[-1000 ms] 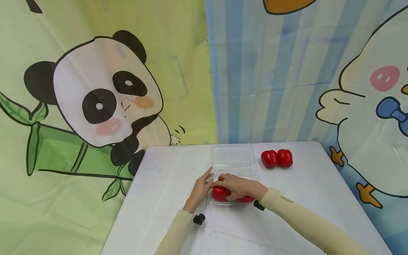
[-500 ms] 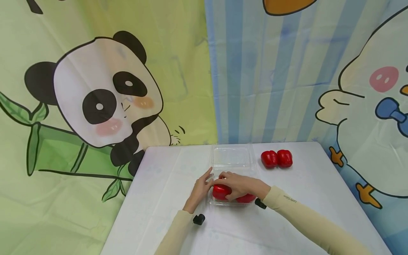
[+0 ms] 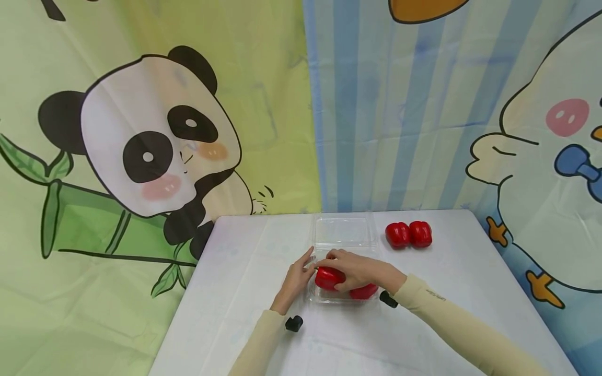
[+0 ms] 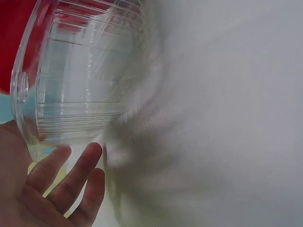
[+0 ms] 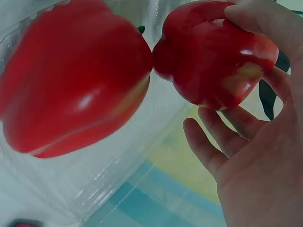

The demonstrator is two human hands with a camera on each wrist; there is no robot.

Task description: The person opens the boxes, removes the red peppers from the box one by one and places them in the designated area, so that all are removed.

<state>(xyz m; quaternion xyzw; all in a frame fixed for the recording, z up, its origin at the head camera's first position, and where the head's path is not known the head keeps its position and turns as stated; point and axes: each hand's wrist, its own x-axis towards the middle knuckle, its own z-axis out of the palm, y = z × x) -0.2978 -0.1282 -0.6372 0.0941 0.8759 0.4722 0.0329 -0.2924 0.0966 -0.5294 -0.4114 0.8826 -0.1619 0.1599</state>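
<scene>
A clear plastic clamshell box [image 3: 329, 300] lies on the white table with its lid [image 3: 343, 231] folded back. My right hand [image 3: 358, 269] grips a red bell pepper [image 3: 328, 278] between thumb and fingers, over the left part of the box. Beside it, a second red bell pepper [image 5: 80, 85] rests in the box on the right, partly covered by the right hand in the head view. My left hand [image 3: 296, 275] stays at the box's left side. Its fingers [image 4: 78, 177] are loosely extended along the outer wall in the left wrist view, the thumb out of sight.
Two more red bell peppers [image 3: 397, 235] sit side by side at the table's back right. A cartoon-printed cloth [image 3: 268, 104] hangs right behind the table's far edge [image 3: 442, 210]. Small black cameras [image 3: 294, 324] hang at both wrists.
My right hand has shifted slightly right and away from me, carrying the bell pepper along, so more of it shows. The left hand has stayed where it was.
</scene>
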